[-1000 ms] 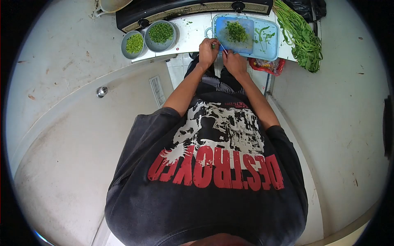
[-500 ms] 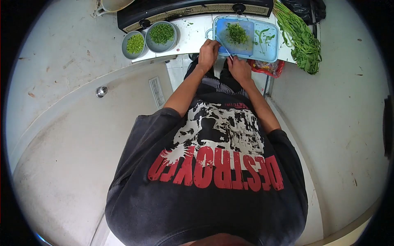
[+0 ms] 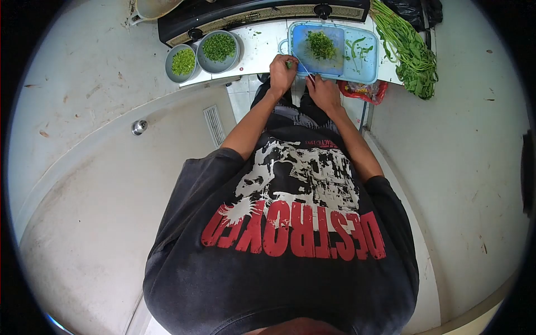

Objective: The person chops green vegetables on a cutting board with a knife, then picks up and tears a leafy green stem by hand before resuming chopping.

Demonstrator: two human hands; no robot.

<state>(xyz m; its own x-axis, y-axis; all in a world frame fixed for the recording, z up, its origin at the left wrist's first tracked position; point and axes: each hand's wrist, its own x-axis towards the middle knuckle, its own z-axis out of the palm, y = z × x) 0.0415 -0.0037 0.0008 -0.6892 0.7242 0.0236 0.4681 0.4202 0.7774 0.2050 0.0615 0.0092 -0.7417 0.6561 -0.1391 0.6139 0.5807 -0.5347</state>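
My right hand (image 3: 324, 92) is closed round the handle of a knife (image 3: 305, 68), whose thin blade slants up and left over the near-left corner of a blue cutting board (image 3: 338, 66). My left hand (image 3: 282, 73) is closed at the board's left edge, close to the blade tip, with a bit of leafy greens (image 3: 289, 65) showing at its fingers. A heap of chopped greens (image 3: 321, 44) lies on the board. The board rests in a light blue tray (image 3: 368, 71), where a few loose leaf pieces (image 3: 358, 49) lie on the right.
Two grey bowls, one with dark chopped greens (image 3: 219, 47) and one with paler chopped stems (image 3: 183, 61), stand left of the tray. A bunch of leafy greens (image 3: 416, 72) lies to the right. Behind is a black stove (image 3: 262, 17); below the tray hangs a red bag (image 3: 377, 94).
My left hand has turned slightly and drawn a little left of the blade, so greens now show at its fingers. My right hand and the knife have shifted slightly left.
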